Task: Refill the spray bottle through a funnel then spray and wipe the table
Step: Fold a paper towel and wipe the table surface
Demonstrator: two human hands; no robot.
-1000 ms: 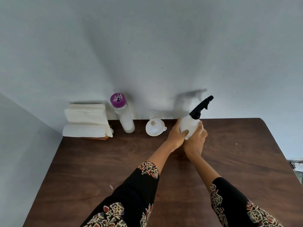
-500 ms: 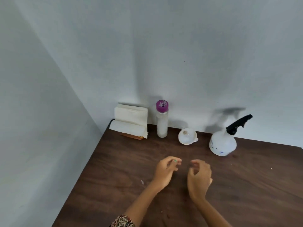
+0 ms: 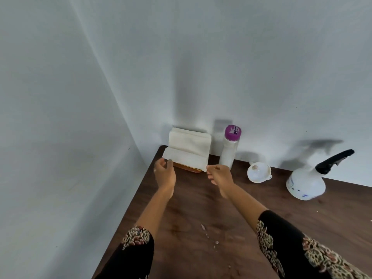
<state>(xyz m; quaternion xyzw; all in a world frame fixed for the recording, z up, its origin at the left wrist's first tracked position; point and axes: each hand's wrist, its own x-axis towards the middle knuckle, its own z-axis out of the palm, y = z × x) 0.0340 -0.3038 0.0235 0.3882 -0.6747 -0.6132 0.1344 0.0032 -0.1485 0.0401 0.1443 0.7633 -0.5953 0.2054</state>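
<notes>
Left hand (image 3: pixel 164 174) half-open, fingers at the left end of the white cloth stack (image 3: pixel 188 151) in the table's (image 3: pixel 201 198) far left corner. Right hand (image 3: pixel 219 174) loosely curled at its right end; contact unclear. Judgement: fetching a wipe. Pinch only the top layer, lift straight, steady the rest. Purple-capped bottle (image 3: pixel 230 147), funnel (image 3: pixel 258 172), then spray bottle (image 3: pixel 307 182) along the far edge.

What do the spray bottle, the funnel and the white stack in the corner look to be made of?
Spray bottle: translucent white plastic body, matte black plastic trigger head. Funnel: glossy white, probably plastic. White stack: soft folded sheets with matte creases, likely paper napkins or towels, possibly cloth. Table: dark brown wood grain, solid or veneer unclear.
</notes>
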